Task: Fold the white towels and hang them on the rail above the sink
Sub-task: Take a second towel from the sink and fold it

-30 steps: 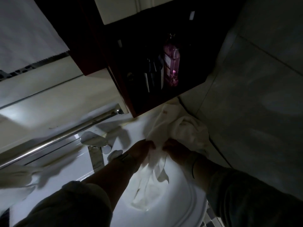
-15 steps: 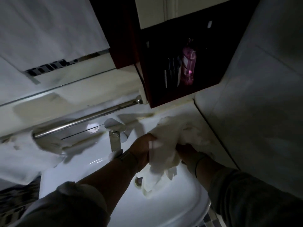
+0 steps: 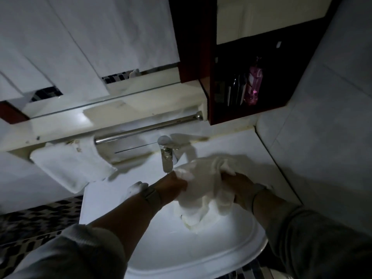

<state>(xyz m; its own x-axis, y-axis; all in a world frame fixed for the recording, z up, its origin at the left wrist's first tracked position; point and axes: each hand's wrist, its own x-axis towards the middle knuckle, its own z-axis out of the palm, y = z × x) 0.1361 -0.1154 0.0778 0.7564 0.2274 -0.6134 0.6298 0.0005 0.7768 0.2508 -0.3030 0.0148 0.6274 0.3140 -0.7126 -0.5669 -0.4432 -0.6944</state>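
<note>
Left hand (image 3: 171,188): fingers closed on bunched white towel (image 3: 203,190), held over sink (image 3: 181,256).
Right hand (image 3: 237,190): fingers clenched on same towel, other side.
Second towel (image 3: 70,166): folded, hung on rail (image 3: 149,128), left end.
Cabinet (image 3: 281,81): pink bottle (image 3: 254,83), probably dark bottles beside.

Only one view is given, taken from the person's head and tilted to one side. It is aimed forward and down, close over the sink (image 3: 201,256), whose basin fills the lower middle. The rail (image 3: 149,127), mirror (image 3: 80,57) and cabinet (image 3: 249,81) are taken in above
</note>
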